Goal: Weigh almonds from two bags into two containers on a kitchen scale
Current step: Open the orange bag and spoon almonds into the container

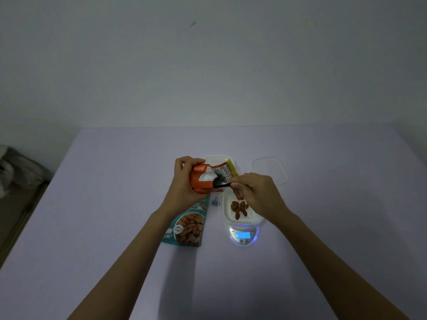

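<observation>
Head view, centre frame: your left hand [184,180] curls round the orange bag [203,179], lifted off the table [111,204]. Your right hand [257,192] pinches a black clip [220,183] on its folded edge, above the container [227,215] of almonds on the scale [243,235].

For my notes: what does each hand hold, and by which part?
Left hand grips the orange bag by its body; right hand pinches the black clip on its folded end.
</observation>
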